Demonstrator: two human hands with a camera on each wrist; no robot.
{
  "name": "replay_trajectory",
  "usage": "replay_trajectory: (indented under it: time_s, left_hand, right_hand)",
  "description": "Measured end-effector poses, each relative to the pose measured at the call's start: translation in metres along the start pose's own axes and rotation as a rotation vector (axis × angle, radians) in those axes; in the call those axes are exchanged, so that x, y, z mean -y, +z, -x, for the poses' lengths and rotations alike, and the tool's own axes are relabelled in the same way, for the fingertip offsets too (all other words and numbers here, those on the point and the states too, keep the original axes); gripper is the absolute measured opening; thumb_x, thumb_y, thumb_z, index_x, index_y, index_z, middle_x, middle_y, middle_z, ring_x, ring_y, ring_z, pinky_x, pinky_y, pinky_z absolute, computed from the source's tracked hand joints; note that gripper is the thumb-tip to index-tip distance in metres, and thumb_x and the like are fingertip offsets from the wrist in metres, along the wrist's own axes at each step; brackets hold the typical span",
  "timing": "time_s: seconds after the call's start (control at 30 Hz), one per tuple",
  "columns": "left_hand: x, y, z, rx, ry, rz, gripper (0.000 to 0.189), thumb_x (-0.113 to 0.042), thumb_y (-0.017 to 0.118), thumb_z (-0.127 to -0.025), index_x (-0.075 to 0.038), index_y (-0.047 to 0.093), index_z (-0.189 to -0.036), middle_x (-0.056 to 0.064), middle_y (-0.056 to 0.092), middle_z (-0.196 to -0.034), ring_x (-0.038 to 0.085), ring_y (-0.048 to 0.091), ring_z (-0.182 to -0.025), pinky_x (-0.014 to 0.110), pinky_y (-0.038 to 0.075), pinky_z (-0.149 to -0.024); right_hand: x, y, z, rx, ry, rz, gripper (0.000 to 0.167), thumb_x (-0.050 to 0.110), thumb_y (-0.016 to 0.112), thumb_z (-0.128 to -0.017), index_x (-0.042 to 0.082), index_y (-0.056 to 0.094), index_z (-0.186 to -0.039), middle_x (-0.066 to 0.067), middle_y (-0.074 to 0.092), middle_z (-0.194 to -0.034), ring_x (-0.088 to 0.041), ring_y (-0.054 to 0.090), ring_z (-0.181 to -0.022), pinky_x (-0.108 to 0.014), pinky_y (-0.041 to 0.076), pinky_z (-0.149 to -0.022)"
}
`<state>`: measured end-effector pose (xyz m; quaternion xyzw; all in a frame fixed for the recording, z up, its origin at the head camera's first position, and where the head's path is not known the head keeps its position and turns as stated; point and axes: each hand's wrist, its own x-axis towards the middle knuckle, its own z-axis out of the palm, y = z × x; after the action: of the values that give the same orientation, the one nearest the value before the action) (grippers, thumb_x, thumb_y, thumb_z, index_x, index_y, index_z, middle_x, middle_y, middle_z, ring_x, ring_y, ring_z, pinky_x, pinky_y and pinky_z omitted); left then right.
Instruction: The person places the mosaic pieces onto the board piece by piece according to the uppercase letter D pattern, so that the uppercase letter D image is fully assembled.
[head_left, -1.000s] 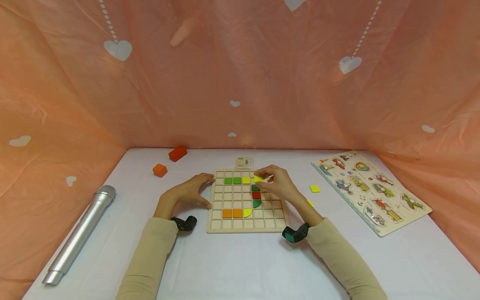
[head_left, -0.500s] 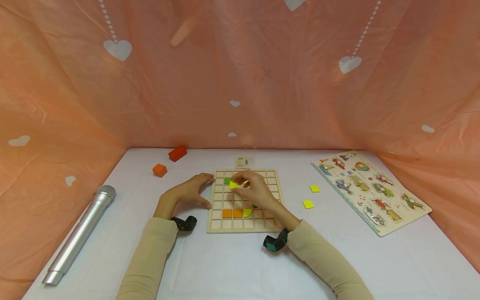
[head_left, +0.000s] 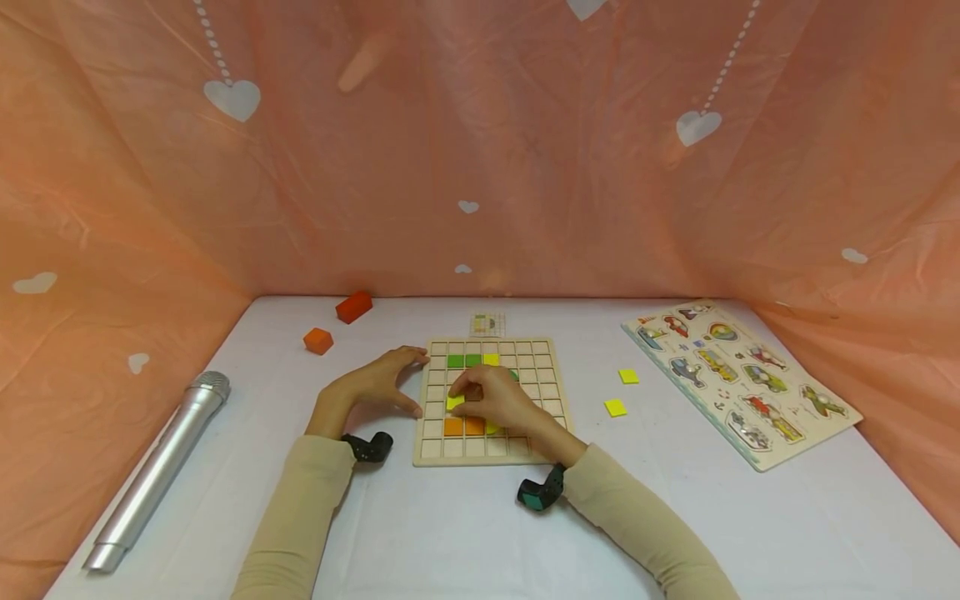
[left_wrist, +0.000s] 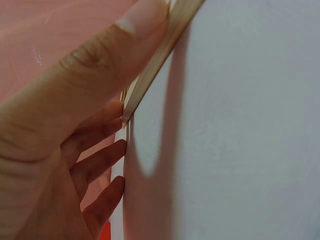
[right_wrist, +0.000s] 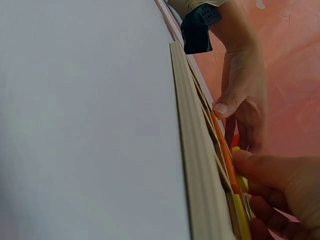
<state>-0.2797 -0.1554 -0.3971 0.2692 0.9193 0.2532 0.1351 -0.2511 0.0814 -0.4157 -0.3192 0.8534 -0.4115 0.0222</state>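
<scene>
A wooden grid board (head_left: 483, 462) lies on the table, holding several coloured tiles. My right hand (head_left: 501, 398) pinches a yellow square tile (head_left: 453, 402) over the board's left part, just beyond two orange tiles (head_left: 453, 427). Whether that tile touches the board I cannot tell. Along the far rows sit green tiles (head_left: 455, 361) and a yellow tile (head_left: 491, 359). A yellow rounded piece and other pieces are partly or wholly covered by my right hand. At the board's left edge rests my left hand (head_left: 375, 385), fingers spread, its thumb (left_wrist: 95, 60) touching the wooden rim.
Two loose yellow tiles (head_left: 627, 377) lie right of the board. A small pattern card (head_left: 487, 324) sits behind it. Farther right is a picture puzzle board (head_left: 738, 379). To the left are a silver microphone (head_left: 161, 471), an orange cube (head_left: 318, 341) and a red block (head_left: 354, 307).
My right hand has carried the yellow tile from the board's far right part leftward, then nearer, to above the orange tiles. My left hand stays at the left edge.
</scene>
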Motion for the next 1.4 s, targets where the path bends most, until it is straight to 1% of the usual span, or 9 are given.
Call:
replay_trajectory:
  time_s: [0.13,0.23,0.43,0.57,0.7,0.93,1.07,1.2,1.4]
  left_hand:
    - [0.0,0.0,0.0,0.002,0.0,0.003,0.087,-0.035,0.084,-0.065,-0.004,0.043,-0.136,0.014,0.034,-0.146,0.033,0.026,-0.136,0.049,0.021,-0.112]
    - [0.0,0.0,0.0,0.002,0.003,0.006,0.088,-0.035,0.084,-0.065,-0.004,0.043,-0.136,0.014,0.034,-0.146,0.033,0.026,-0.136,0.049,0.021,-0.112]
    - [0.001,-0.001,0.0,0.002,0.014,0.011,0.089,-0.035,0.084,-0.065,-0.003,0.042,-0.136,0.015,0.034,-0.146,0.033,0.026,-0.136,0.049,0.02,-0.112]
    - [0.002,0.0,-0.001,0.0,0.012,0.015,0.089,-0.034,0.085,-0.064,-0.003,0.042,-0.136,0.015,0.034,-0.146,0.034,0.026,-0.136,0.05,0.021,-0.112]
    - [0.002,0.001,-0.002,-0.001,0.008,0.019,0.09,-0.034,0.085,-0.064,-0.003,0.042,-0.137,0.015,0.034,-0.146,0.034,0.026,-0.136,0.05,0.021,-0.112]
    - [0.0,0.001,-0.001,0.003,-0.012,0.013,0.09,-0.033,0.085,-0.064,-0.004,0.042,-0.137,0.015,0.033,-0.146,0.033,0.025,-0.136,0.049,0.02,-0.112]
    - [-0.001,0.0,-0.001,-0.001,-0.016,0.012,0.088,-0.031,0.085,-0.064,-0.005,0.043,-0.137,0.015,0.033,-0.147,0.033,0.025,-0.136,0.049,0.02,-0.112]
    - [0.0,0.0,-0.001,0.001,-0.017,0.009,0.088,-0.03,0.085,-0.065,-0.006,0.042,-0.137,0.014,0.033,-0.147,0.033,0.025,-0.137,0.049,0.02,-0.113]
    - [0.001,0.001,-0.001,0.002,-0.009,-0.002,0.088,-0.031,0.085,-0.065,-0.005,0.042,-0.137,0.014,0.033,-0.147,0.033,0.025,-0.136,0.049,0.02,-0.112]
  right_hand:
    - [0.0,0.0,-0.001,0.02,-0.051,0.033,0.017,0.016,0.077,-0.076,0.009,0.071,-0.091,0.0,0.067,-0.09,-0.007,0.058,-0.074,-0.019,0.05,-0.065]
    - [0.0,0.0,-0.002,0.032,-0.064,0.037,0.015,0.016,0.076,-0.077,0.01,0.072,-0.09,0.0,0.067,-0.089,-0.007,0.057,-0.074,-0.019,0.049,-0.064]
    - [0.002,-0.002,-0.001,0.045,-0.088,0.086,0.007,0.015,0.072,-0.081,0.012,0.075,-0.087,0.003,0.066,-0.088,-0.009,0.055,-0.082,-0.021,0.047,-0.069]
    - [0.002,-0.002,-0.001,0.076,-0.109,0.104,0.009,0.013,0.07,-0.083,0.011,0.075,-0.09,0.003,0.066,-0.09,-0.009,0.056,-0.086,-0.021,0.047,-0.074]
    - [0.0,-0.008,-0.001,0.073,-0.099,0.071,0.015,0.012,0.069,-0.084,0.009,0.072,-0.099,0.001,0.067,-0.094,-0.01,0.057,-0.082,-0.021,0.05,-0.071]
    - [-0.018,-0.046,0.008,-0.078,-0.132,0.05,0.021,0.01,0.069,-0.084,0.003,0.068,-0.103,-0.01,0.065,-0.097,-0.016,0.056,-0.081,-0.029,0.052,-0.069]
    - [-0.028,-0.072,0.018,-0.148,-0.096,0.035,0.024,0.01,0.069,-0.083,0.002,0.067,-0.105,-0.013,0.066,-0.1,-0.018,0.057,-0.081,-0.034,0.052,-0.07]
    - [-0.036,-0.094,0.031,-0.189,-0.033,0.036,0.025,0.011,0.07,-0.083,0.004,0.067,-0.108,-0.013,0.066,-0.102,-0.019,0.058,-0.084,-0.038,0.051,-0.072]
    - [-0.017,-0.121,0.057,-0.21,0.032,0.061,0.023,0.0,0.068,-0.082,-0.006,0.065,-0.104,-0.023,0.065,-0.1,-0.03,0.059,-0.084,-0.041,0.051,-0.073]
